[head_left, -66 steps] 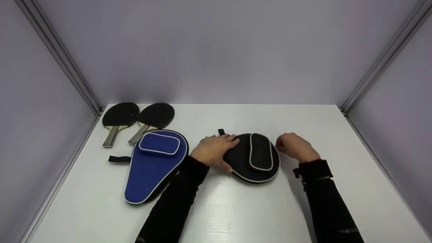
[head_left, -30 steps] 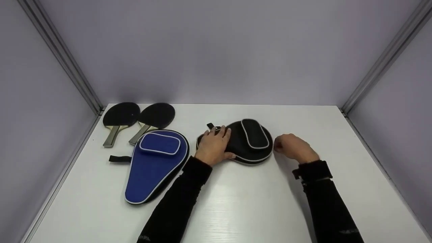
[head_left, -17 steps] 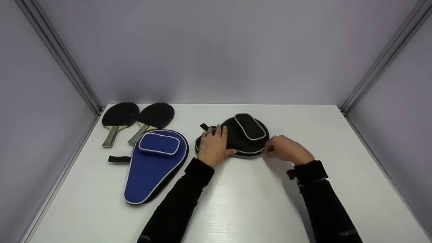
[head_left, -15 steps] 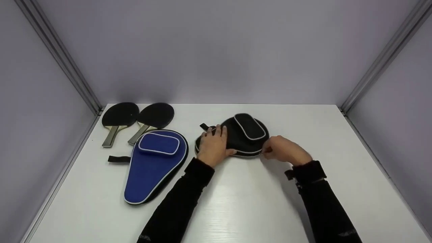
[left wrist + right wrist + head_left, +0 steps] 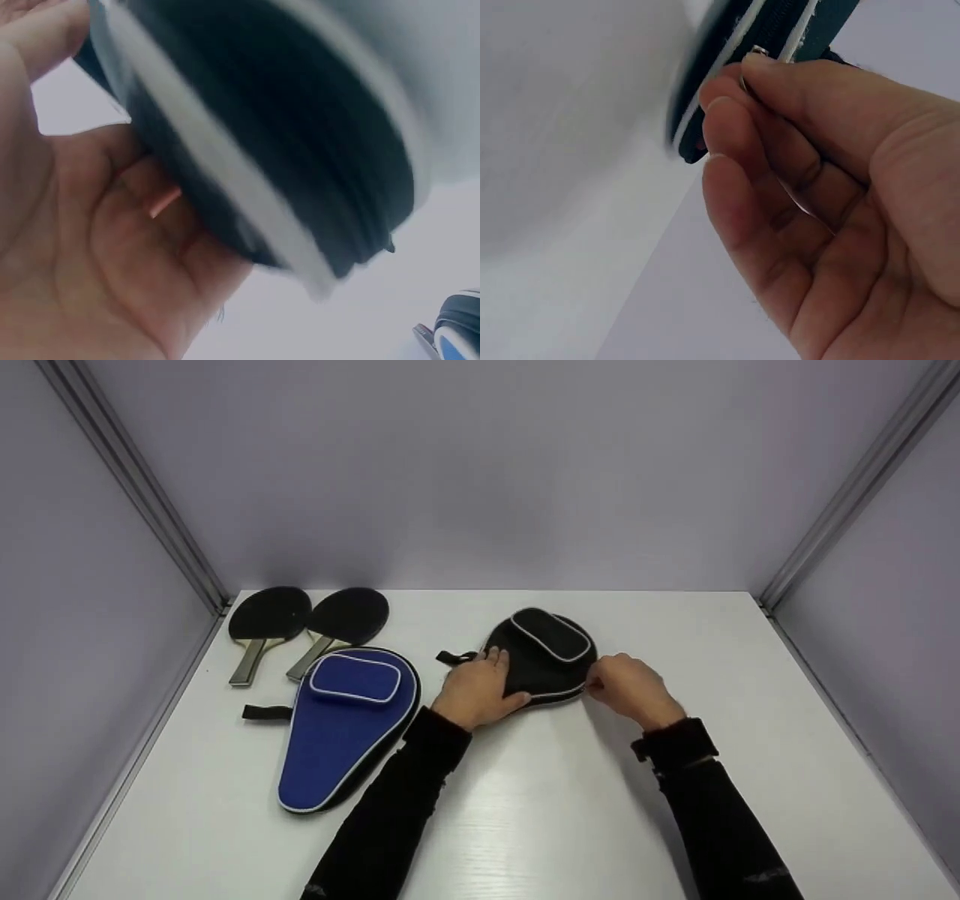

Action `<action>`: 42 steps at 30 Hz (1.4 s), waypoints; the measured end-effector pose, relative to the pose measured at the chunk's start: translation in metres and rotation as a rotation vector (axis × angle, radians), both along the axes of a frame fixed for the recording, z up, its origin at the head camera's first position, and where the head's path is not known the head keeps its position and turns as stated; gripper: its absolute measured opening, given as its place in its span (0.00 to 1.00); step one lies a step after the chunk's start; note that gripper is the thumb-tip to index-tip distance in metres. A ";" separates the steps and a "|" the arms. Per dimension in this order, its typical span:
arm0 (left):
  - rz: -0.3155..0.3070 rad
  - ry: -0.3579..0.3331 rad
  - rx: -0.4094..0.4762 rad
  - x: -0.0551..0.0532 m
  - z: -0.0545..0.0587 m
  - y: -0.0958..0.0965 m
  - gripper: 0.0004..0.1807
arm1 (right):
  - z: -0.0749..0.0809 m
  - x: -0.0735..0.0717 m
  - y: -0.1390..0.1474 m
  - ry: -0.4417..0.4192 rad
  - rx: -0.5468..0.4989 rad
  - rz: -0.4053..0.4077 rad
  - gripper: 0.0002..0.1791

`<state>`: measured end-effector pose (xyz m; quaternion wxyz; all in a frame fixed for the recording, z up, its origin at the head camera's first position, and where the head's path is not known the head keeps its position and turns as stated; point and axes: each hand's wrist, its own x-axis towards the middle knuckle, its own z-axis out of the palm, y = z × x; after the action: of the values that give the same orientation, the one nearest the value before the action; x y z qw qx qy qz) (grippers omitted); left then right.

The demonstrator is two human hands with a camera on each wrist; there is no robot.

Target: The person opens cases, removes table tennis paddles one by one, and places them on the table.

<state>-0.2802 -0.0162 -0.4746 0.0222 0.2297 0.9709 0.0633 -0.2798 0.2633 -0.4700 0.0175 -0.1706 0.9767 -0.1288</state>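
A black table tennis paddle case [image 5: 536, 664] with white piping and a raised pocket lies on the white table, its wide end toward the back right. My left hand [image 5: 476, 690] grips its narrow end, fingers on the far side and thumb along the near edge. In the left wrist view, the palm and bent fingers [image 5: 112, 202] are against the case's piped side. At the wide end, my right hand [image 5: 630, 686] pinches a small metal zipper pull [image 5: 759, 51] between thumb and index finger. The other right fingers curl loosely. The case's narrow end is mostly hidden under my left hand.
A blue paddle case [image 5: 341, 742] with a black strap [image 5: 266, 712] lies to the left, close to my left sleeve. Behind it, two black paddles [image 5: 268, 615] lie at the back left corner. Grey panels [image 5: 480, 472] enclose the table's back and sides.
The black case has shifted toward the back left and turned. My right hand has moved left to the zip along its edge. My left hand has followed the narrow end.
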 end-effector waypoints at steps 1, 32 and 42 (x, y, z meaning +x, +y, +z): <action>-0.018 -0.007 0.004 0.001 0.001 0.000 0.51 | 0.000 -0.001 0.002 0.004 0.003 -0.011 0.08; -0.376 -0.230 -0.077 0.018 0.012 0.018 0.65 | -0.007 -0.012 0.029 0.050 -0.022 -0.100 0.06; -0.278 -0.188 -0.037 0.014 0.007 0.019 0.65 | -0.006 -0.006 0.009 0.051 0.002 -0.008 0.05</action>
<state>-0.2659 0.0025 -0.4675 0.1257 0.3542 0.9246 0.0628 -0.2859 0.2718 -0.4764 -0.0078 -0.1701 0.9776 -0.1237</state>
